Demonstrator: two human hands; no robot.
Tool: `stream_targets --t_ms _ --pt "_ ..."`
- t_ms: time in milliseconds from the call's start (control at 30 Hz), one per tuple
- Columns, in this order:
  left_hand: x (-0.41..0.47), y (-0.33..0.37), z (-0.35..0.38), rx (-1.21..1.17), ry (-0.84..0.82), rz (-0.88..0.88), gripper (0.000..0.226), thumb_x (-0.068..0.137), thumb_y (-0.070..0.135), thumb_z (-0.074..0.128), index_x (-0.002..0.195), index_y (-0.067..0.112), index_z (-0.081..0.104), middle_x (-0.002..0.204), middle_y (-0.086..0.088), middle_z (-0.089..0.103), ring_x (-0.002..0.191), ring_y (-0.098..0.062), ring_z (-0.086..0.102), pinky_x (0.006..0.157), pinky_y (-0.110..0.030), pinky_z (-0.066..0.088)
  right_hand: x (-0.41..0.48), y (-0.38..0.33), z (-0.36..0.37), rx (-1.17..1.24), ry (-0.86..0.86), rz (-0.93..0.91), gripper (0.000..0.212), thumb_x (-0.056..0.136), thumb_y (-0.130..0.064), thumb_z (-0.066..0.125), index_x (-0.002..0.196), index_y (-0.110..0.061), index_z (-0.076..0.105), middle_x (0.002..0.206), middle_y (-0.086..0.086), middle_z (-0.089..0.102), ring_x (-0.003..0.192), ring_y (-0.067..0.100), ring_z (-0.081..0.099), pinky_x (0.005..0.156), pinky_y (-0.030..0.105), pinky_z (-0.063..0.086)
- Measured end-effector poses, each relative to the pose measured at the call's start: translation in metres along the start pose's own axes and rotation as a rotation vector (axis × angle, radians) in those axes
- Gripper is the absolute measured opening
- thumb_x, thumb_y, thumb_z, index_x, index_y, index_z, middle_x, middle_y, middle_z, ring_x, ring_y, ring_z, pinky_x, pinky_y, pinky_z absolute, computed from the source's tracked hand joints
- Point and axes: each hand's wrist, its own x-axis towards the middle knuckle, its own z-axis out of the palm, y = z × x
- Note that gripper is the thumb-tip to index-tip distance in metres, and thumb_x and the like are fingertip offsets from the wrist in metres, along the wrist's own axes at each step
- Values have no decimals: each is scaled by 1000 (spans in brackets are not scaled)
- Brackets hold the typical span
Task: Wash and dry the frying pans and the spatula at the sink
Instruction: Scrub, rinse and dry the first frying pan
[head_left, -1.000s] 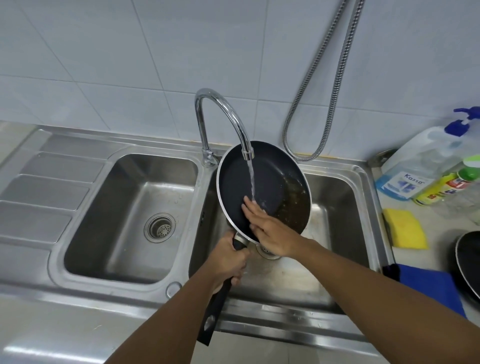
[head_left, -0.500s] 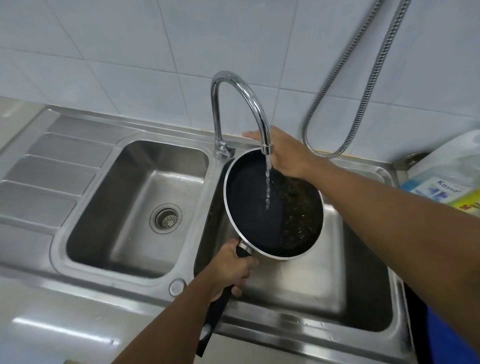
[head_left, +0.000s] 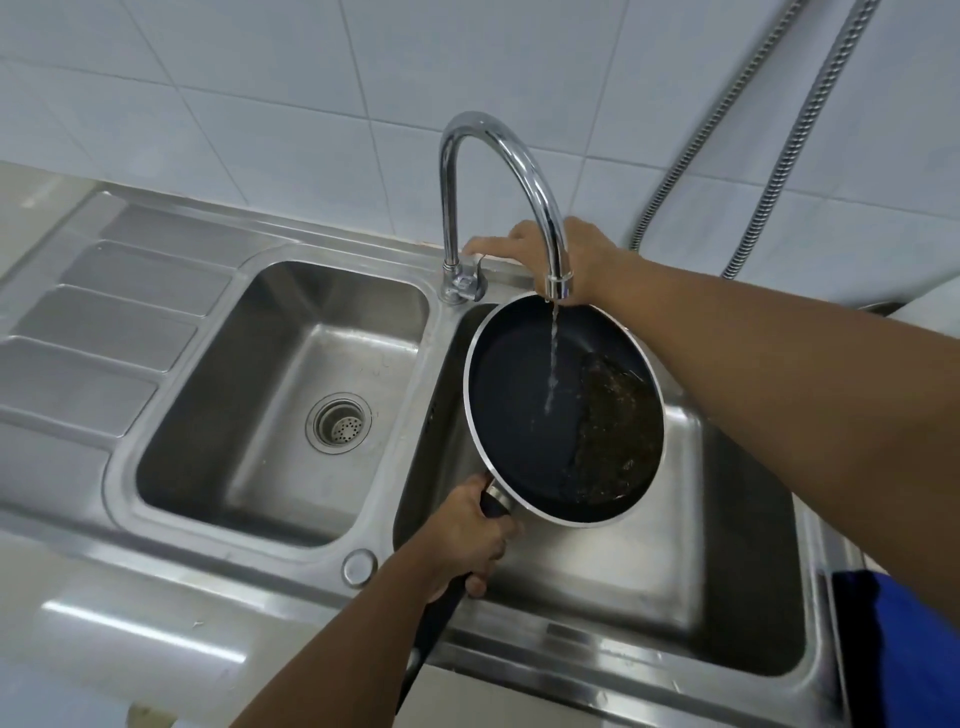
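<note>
Head view: a curved, polished chrome tap (head_left: 498, 135) rises from the back rim of a brushed stainless double sink (head_left: 234, 564). Directly under its spout a round frying pan (head_left: 519, 410), dark non-stick inside with a bright metal rim, is tilted over the basin right of the tap. A thin stream of water falls onto it, and brown speckled residue covers its right part. The left hand (head_left: 462, 535), in front of the tap, is wrapped tight round the pan's black handle. The right hand (head_left: 587, 254) lies behind the spout, fingers stretched flat onto the small lever (head_left: 475, 262) at the tap's base, gripping nothing. Left of the tap sit a basin with a round perforated strainer (head_left: 338, 422) and a ribbed drainboard (head_left: 104, 332). Right of the tap a corrugated metal hose (head_left: 678, 176) hangs on glossy white tiles, with a blue cloth (head_left: 904, 654) further forward
</note>
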Motion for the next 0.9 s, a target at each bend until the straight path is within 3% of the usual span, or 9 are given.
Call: stream_targets --t_ms 33,100,200,333,400,500,667,900 --pt "-2 0 0 8 1 5 42 98 7 57 133 28 46 56 -2 41 41 -12 34 39 -26 32 -6 -4 -7 120 11 24 81 85 -22 53 149 -56 19 117 12 56 93 33 59 75 39 48" --pt "-5 0 0 21 8 22 37 98 9 59 130 25 48 57 -2 42 41 -12 35 39 -26 33 -26 -11 -18 165 -68 14 96 88 -9 53 145 -69 4 131 13 51 107 31 58 89 40 50" --pt "-11 3 3 35 38 66 25 100 16 62 121 21 51 62 -4 45 42 -11 36 38 -25 34 -65 -22 -8 382 18 48 92 88 6 43 155 -52 18 147 5 45 133 21 46 109 37 39" --pt "-15 7 8 164 159 110 21 100 25 61 119 21 54 70 -5 57 44 -19 51 43 -26 42 -150 -31 31 537 230 314 71 88 11 41 151 -20 43 141 10 52 131 23 49 115 40 38" --pt "-16 6 10 266 228 131 23 98 21 59 121 21 54 87 -10 68 66 -31 65 57 -31 50 -195 -42 53 573 252 395 62 87 11 46 144 -12 51 137 12 56 128 25 53 114 36 40" --pt "-24 10 16 380 254 138 28 96 15 57 124 16 52 108 -18 69 84 -33 68 73 -42 57 -249 -64 77 609 190 506 55 86 12 49 135 -9 60 133 13 60 126 27 56 110 25 38" --pt "-41 22 32 638 283 134 43 97 10 49 139 11 40 128 -21 59 114 -40 63 100 -52 54 -314 -81 96 599 28 615 49 93 4 49 136 -17 59 142 3 53 133 21 48 114 29 36" --pt "-52 31 60 860 391 248 47 98 11 56 142 16 39 118 -11 66 108 -33 66 96 -50 56 -364 -86 99 612 -62 656 43 97 -4 50 132 -27 61 144 -4 49 127 15 53 107 31 47"
